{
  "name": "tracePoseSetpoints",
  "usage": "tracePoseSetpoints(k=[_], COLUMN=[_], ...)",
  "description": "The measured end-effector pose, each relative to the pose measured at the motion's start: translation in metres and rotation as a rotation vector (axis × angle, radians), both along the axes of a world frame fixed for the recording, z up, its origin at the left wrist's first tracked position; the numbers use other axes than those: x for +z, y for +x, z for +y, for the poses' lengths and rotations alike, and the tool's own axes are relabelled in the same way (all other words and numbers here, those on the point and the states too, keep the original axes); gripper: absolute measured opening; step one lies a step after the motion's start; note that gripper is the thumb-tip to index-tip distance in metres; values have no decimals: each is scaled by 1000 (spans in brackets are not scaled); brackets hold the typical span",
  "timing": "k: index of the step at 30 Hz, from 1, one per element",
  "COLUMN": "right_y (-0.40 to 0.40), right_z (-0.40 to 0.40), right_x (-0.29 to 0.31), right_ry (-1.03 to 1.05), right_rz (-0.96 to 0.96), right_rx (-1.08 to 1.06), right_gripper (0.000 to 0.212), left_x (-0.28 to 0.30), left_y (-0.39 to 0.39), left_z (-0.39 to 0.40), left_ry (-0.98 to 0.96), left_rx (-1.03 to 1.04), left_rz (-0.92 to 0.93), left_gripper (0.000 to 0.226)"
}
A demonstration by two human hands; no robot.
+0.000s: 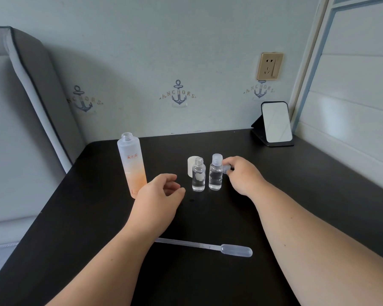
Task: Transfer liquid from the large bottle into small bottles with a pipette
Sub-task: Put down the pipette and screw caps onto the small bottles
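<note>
Clear small cap (227, 168) pinched in your right hand (241, 175), left hand (161, 191) loose and empty: both risk tipping the uncapped small bottle (198, 175) between them.

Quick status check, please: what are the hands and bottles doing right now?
Left hand empty, fingers loosely curled. Right hand pinching small clear cap beside capped small clear bottle. Clear plastic pipette lying unused. Nothing blocking.

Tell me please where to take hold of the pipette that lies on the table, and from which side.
Probably best to pinch the pipette at its bulb, the thick rounded end pointing right, coming from above. It lies flat on the black table, so only the top and sides are free. The left arm covers the thin tip end, while the bulb lies clear between both arms.
</note>
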State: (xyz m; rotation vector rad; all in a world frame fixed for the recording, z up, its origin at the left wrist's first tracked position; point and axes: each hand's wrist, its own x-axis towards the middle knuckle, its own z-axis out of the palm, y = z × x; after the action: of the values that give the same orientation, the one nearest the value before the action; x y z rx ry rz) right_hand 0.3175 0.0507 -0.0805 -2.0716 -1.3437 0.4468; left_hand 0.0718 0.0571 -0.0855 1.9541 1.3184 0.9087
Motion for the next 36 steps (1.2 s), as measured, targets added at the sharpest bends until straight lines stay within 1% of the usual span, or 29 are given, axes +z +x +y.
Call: tracePoseSetpoints(k=[3,6,10,12,14,18,21,23,26,28,31,34,36], right_y=[-2,0,3,0,-5,-16,-26,-31,-32,-32,-31,-30,-31], right_z=[-4,-11,-24,-31,-38,-45,-47,-51,-59,-60,-61,-63,-63], right_x=[-2,-2,3,7,9,14,15,11,4,2,0,0,0], right_ry=[49,85,165,223,270,285,288,341,447,470,481,488,496], right_rz=[0,62,251,368,443,588,741,806,836,852,869,879,877], right_rx=[-37,-99,-178,-196,-208,-275,-310,-269,-216,-218,-227,-232,-225], right_gripper=[35,28,26,26,26,24,23,19,18,17,17,17,16], left_x=[-1,-1,-1,-1,-1,1,6,8,11,13,18,19,18], left_y=[0,1,3,5,5,7,12,17,27,35,46,56,60], left_z=[0,-1,-2,-2,-4,-9,-8,-7,-2,2,10,15,15], left_ry=[5,-3,-9,-21,-33,-10,-1,-27,-47,-44,-48,-37,-25], left_rx=[-9,-28,-39,-47,-54,-45,-43,-56,-66,-60,-41,-14,2], left_rz=[3,-7,-18,-24,-19,-18,25,75,158,189,187,174,191], left_gripper=[40,40,42,45,48,50,53,58,64,67,69,66,60])
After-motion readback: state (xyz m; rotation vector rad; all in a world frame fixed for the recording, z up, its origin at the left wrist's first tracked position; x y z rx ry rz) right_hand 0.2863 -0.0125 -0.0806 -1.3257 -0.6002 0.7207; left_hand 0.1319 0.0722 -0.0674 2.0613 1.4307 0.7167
